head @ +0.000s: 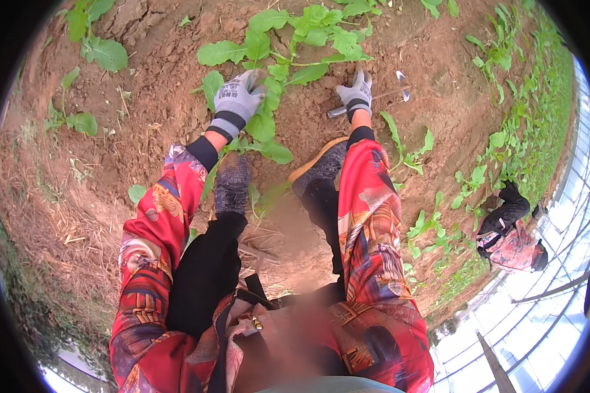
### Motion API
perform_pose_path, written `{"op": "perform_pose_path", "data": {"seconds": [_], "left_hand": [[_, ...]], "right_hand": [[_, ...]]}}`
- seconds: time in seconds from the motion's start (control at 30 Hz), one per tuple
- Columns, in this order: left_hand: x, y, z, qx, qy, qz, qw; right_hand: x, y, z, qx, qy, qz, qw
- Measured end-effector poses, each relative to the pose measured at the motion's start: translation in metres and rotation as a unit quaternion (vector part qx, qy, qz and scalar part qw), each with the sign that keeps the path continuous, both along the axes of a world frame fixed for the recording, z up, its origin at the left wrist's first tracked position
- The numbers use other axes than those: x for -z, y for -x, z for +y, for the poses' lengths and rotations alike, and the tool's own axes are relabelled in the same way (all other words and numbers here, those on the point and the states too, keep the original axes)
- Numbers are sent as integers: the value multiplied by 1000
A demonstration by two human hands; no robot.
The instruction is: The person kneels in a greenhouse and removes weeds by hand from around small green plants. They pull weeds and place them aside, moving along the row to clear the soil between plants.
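Note:
My left hand (pixel 243 96), in a grey coated work glove, is at a leafy green plant (pixel 273 96) in front of my left foot; its fingers are curled at the leaves, and whether they grip one is not clear. My right hand (pixel 358 91), in a matching glove, rests low over the soil to the right of the plant. Under that palm lies a small hand tool, its grey metallic handle (pixel 336 112) sticking out to the left and its shiny metal end (pixel 403 86) showing on the right. More broad leaves (pixel 319 29) spread over the soil beyond my hands.
My shoes (pixel 324 164) stand on brown soil (pixel 142 103) just behind my hands. Small leafy plants (pixel 413 154) grow to the right, with a dense green row (pixel 536 123) farther off. Another person (pixel 509 236) crouches at the right. Dry straw (pixel 69 226) covers ground at the left.

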State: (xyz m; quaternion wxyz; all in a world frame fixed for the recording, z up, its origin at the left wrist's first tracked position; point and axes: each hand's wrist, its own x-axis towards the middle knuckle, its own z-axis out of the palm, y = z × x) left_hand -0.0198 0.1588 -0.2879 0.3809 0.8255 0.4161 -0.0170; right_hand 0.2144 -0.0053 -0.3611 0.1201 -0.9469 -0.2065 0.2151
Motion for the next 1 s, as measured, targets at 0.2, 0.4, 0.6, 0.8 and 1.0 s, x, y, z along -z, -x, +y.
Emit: {"op": "perform_pose_path", "data": {"seconds": [0.2, 0.4, 0.6, 0.8, 1.0], "left_hand": [[-3, 4, -4, 8, 36, 16, 999], [28, 14, -2, 8, 9, -29, 1000], [18, 17, -2, 16, 24, 13, 1000], [17, 19, 1, 18, 37, 13, 999], [22, 21, -2, 14, 31, 26, 999]], "right_hand": [[-13, 35, 25, 14, 32, 69, 997], [13, 54, 19, 21, -35, -21, 999], [5, 38, 39, 164, -324, 102, 926], [-20, -3, 38, 223, -419, 247, 845], [-28, -10, 58, 65, -315, 386, 865]]}}
